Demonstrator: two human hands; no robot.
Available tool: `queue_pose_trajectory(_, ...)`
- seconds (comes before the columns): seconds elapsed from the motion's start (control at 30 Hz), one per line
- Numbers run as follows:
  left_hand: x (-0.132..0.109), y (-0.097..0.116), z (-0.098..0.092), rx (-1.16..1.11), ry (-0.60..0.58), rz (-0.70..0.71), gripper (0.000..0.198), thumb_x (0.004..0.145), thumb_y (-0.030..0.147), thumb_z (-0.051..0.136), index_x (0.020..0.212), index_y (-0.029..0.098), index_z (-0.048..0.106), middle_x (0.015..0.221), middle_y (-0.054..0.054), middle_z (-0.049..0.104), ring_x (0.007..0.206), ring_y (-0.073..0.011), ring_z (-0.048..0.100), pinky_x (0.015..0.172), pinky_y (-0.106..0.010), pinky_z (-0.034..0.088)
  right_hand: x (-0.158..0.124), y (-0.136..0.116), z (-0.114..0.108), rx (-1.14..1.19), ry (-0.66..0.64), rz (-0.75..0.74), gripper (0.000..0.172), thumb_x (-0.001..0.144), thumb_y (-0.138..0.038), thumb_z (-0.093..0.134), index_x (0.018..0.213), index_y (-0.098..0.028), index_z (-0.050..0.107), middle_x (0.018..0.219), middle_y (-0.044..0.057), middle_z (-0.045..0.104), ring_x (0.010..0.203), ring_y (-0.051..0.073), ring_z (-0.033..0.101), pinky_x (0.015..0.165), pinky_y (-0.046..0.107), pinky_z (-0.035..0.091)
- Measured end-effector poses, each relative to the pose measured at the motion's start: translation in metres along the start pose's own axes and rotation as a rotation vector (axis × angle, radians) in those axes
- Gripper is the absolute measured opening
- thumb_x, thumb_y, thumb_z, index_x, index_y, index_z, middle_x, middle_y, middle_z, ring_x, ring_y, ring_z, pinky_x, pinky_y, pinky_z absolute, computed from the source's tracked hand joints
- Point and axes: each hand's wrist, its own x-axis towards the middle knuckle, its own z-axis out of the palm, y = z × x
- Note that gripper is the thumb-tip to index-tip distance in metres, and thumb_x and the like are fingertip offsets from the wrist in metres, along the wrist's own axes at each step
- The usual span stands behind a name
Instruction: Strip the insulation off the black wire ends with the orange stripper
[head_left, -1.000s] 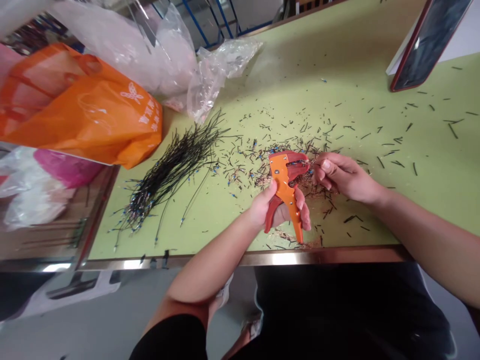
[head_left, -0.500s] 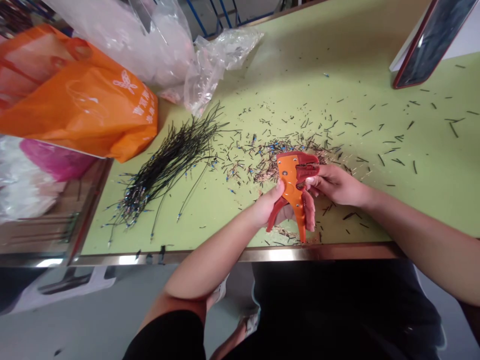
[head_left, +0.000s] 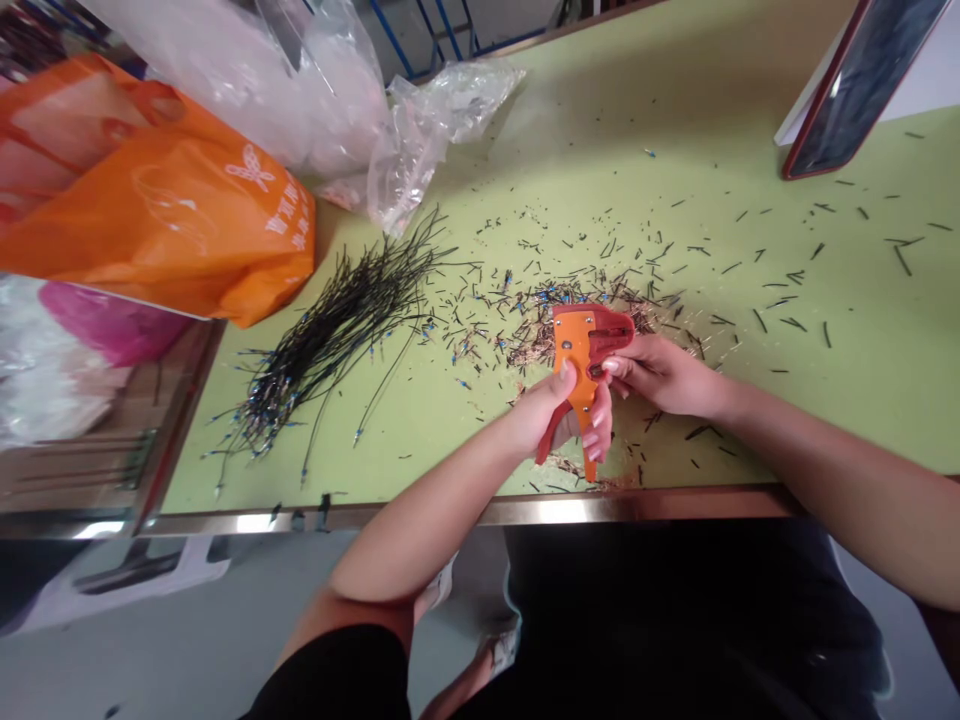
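My left hand (head_left: 544, 410) grips the handles of an orange and red wire stripper (head_left: 576, 345). My right hand (head_left: 664, 375) reaches in from the right, its fingertips pressed against the tool's red jaws. Any wire between those fingers is hidden or too thin to make out. To the left lies a loose bundle of thin black wires (head_left: 337, 345) with blue-tipped ends. Just behind the jaws sits a scattered heap of copper strands and cut insulation (head_left: 540, 340).
Black wire offcuts litter the green table (head_left: 615, 170), which has a metal front edge (head_left: 525, 510). An orange plastic bag (head_left: 165, 215), clear plastic sheeting (head_left: 322, 100) and a pink bag (head_left: 105, 325) lie at the left. A dark tablet or phone (head_left: 862, 85) leans at the top right.
My right hand has moved left, closer to the stripper's jaws, and its fingers now touch them. The stripper has shifted slightly left. The view moved a little between the oldest frame and the later two.
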Motion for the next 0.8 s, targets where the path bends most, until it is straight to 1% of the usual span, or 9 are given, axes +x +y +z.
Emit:
queue_pose_trajectory(0.2, 0.001, -0.002, -0.001, 0.016, 0.002, 0.003, 0.07, 0.084, 0.088, 0.059, 0.069, 0.019, 0.054, 0.052, 0.003, 0.052, 0.044, -0.0132, 0.055, 0.05, -0.029, 0.051, 0.001, 0.001, 0.002, 0.021, -0.004, -0.006, 0.046, 0.109, -0.054, 0.05, 0.081, -0.019, 0.061, 0.066, -0.004, 0.055, 0.057, 0.01, 0.047, 0.056, 0.024, 0.038)
queue_pose_trajectory(0.33, 0.002, -0.003, -0.001, 0.018, 0.031, 0.007, 0.071, 0.083, 0.088, 0.06, 0.066, 0.019, 0.052, 0.048, 0.005, 0.048, 0.039, -0.0113, 0.05, 0.046, -0.027, 0.049, 0.001, 0.002, 0.002, -0.003, 0.007, 0.024, 0.049, 0.107, -0.059, 0.051, 0.079, -0.019, 0.059, 0.063, -0.004, 0.053, 0.056, 0.01, 0.047, 0.056, 0.024, 0.039)
queue_pose_trajectory(0.43, 0.002, -0.004, -0.001, 0.041, 0.066, -0.012, 0.073, 0.081, 0.091, 0.06, 0.064, 0.02, 0.05, 0.046, 0.006, 0.045, 0.036, -0.0105, 0.047, 0.043, -0.027, 0.048, 0.001, 0.003, 0.003, -0.006, 0.022, 0.037, 0.05, 0.106, -0.061, 0.051, 0.079, -0.02, 0.058, 0.063, -0.004, 0.053, 0.056, 0.01, 0.047, 0.056, 0.024, 0.039)
queue_pose_trajectory(0.53, 0.003, -0.005, -0.001, 0.068, 0.125, -0.028, 0.076, 0.077, 0.094, 0.06, 0.062, 0.02, 0.047, 0.044, 0.007, 0.042, 0.034, -0.0096, 0.044, 0.04, -0.025, 0.045, 0.001, 0.004, 0.003, -0.01, 0.039, 0.058, 0.05, 0.105, -0.064, 0.051, 0.081, -0.02, 0.06, 0.063, -0.004, 0.052, 0.056, 0.011, 0.047, 0.056, 0.025, 0.039)
queue_pose_trajectory(0.63, 0.004, -0.004, -0.001, 0.073, 0.171, -0.018, 0.075, 0.077, 0.093, 0.062, 0.062, 0.02, 0.047, 0.043, 0.007, 0.041, 0.033, -0.0091, 0.042, 0.039, -0.025, 0.044, 0.002, 0.001, 0.001, -0.072, 0.056, 0.105, 0.051, 0.105, -0.064, 0.05, 0.081, -0.02, 0.06, 0.063, -0.004, 0.052, 0.056, 0.012, 0.048, 0.058, 0.026, 0.039)
queue_pose_trajectory(0.7, 0.004, 0.001, -0.002, 0.07, 0.199, 0.009, 0.074, 0.078, 0.09, 0.064, 0.063, 0.019, 0.05, 0.045, 0.006, 0.044, 0.035, -0.0093, 0.044, 0.041, -0.025, 0.046, 0.002, -0.004, -0.002, -0.136, 0.06, 0.139, 0.051, 0.106, -0.063, 0.048, 0.078, -0.021, 0.057, 0.064, -0.003, 0.055, 0.058, 0.012, 0.05, 0.06, 0.027, 0.039)
queue_pose_trajectory(0.8, 0.002, 0.01, -0.005, 0.059, 0.237, 0.02, 0.072, 0.081, 0.088, 0.063, 0.072, 0.017, 0.059, 0.054, 0.002, 0.055, 0.044, -0.0122, 0.055, 0.049, -0.028, 0.054, 0.001, -0.013, -0.01, -0.253, 0.087, 0.167, 0.05, 0.108, -0.06, 0.045, 0.077, -0.022, 0.052, 0.066, -0.002, 0.056, 0.06, 0.013, 0.049, 0.062, 0.028, 0.039)
